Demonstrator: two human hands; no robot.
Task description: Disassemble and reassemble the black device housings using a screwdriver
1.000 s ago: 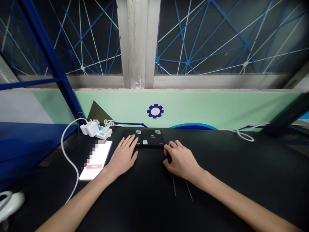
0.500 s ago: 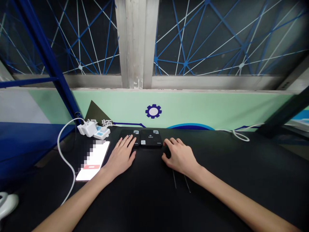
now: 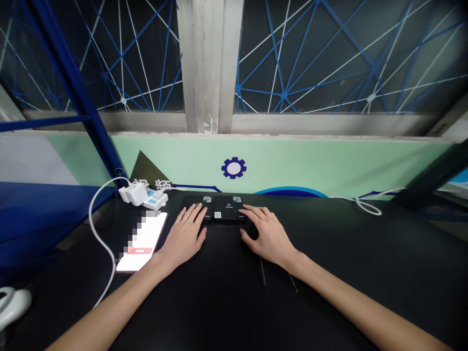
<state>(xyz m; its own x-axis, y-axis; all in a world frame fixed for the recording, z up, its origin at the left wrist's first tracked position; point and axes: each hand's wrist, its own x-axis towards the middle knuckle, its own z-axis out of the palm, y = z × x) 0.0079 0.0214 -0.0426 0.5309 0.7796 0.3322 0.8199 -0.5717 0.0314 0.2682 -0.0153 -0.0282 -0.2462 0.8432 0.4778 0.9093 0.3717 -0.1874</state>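
Two flat black boxes lie side by side at the far edge of the black table (image 3: 347,273). My left hand (image 3: 185,235) lies flat, fingers stretched out, with its fingertips on the left black box (image 3: 199,203). My right hand (image 3: 265,232) rests palm down, fingers spread, its fingertips reaching onto the right edge of the right black box (image 3: 226,209). Neither hand grips anything.
A lit phone (image 3: 141,241) lies left of my left hand. Behind it sits a white charger and power strip (image 3: 143,196) with a white cable (image 3: 95,229) looping off the left. Another white cable (image 3: 367,204) lies at the far right. A green wall panel backs the table.
My right hand has slid left and forward, its fingers uncurling onto the right black box. My left hand has stayed on the left box.
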